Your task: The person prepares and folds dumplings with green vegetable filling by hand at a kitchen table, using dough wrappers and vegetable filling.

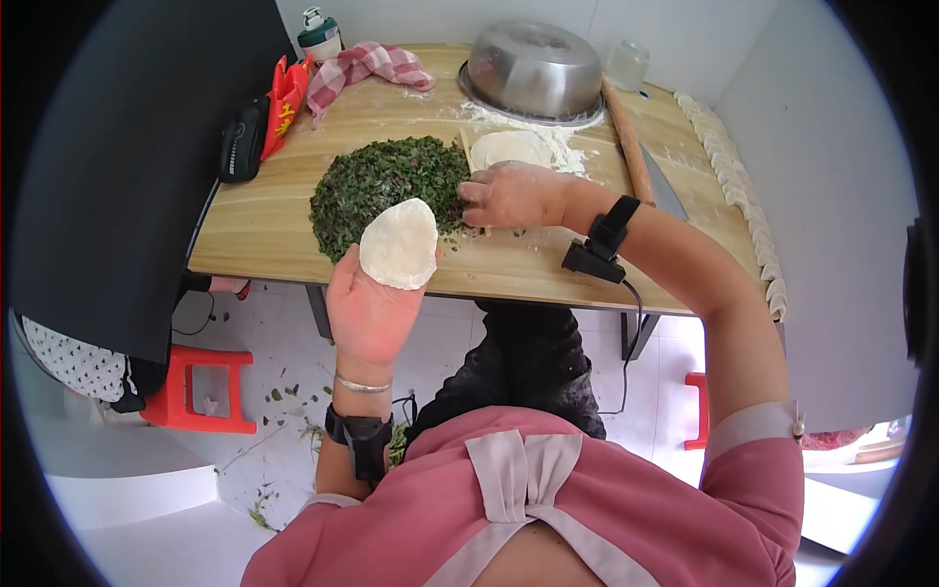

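Observation:
A round dough wrapper (399, 245) lies on the fingers of my left hand (370, 308), which is palm up at the table's front edge. Just behind it is a large heap of chopped green leaves (386, 181). My right hand (514, 196) is at the heap's right edge with its fingers curled together; what they hold, if anything, is hidden. Beyond that hand, more round wrappers (511, 150) lie on floured wood, and a thin stick (467, 152) stands out beside them.
An upturned metal basin (535, 68) sits at the back, with a rolling pin (628, 142) and a metal blade (665, 191) to its right. Folded dumplings (736, 186) line the right edge. A checked cloth (367, 70), green-lidded bottle (319, 37) and black case (243, 140) are back left.

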`<state>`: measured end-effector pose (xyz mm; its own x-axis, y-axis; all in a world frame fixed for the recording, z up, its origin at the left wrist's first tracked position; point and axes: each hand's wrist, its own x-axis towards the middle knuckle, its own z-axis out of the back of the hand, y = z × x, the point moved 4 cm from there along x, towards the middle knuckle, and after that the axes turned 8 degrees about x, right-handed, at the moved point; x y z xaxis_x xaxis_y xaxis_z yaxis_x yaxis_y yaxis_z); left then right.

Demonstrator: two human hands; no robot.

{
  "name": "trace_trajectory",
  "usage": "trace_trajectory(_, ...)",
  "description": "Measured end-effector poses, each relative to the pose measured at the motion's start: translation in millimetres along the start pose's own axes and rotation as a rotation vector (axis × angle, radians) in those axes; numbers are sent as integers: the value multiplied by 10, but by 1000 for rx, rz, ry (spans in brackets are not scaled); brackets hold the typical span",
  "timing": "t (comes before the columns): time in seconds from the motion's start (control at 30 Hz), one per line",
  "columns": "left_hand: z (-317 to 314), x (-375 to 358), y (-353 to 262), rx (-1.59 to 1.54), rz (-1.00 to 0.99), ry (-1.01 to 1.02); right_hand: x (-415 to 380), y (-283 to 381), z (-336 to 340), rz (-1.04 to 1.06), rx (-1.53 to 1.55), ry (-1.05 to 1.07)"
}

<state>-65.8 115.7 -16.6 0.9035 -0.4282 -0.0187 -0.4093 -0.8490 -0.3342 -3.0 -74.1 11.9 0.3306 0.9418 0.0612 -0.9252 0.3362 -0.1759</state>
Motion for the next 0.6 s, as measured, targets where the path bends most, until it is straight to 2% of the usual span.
trace_trajectory(0.07,37,7,-3,16,-20,-15,7,17,37,39,-1,-84)
trace_trajectory(0.2,96,12,-6,31,-45,-56,29,48,40,58,-4,-103)
trace_trajectory(0.27,128,4,14,18,-17,-65,-13,55,135,63,-7,-273)
trace_trajectory(0.33,222,18,18,85,-31,-18,-35,92,254,17,-14,-301)
trace_trajectory(0.4,169,2,48,64,-9,-37,-62,95,393,-55,18,-423)
trace_trajectory(0.47,180,8,73,69,16,-36,-115,105,602,-109,191,-700)
trace_trajectory(0.5,193,9,76,80,-17,-82,-112,111,659,-135,167,-696)
trace_trajectory(0.57,159,17,127,68,9,-106,-168,16,785,-336,324,-982)
trace_trajectory(0.6,160,14,137,59,15,-149,-149,14,782,-342,313,-984)
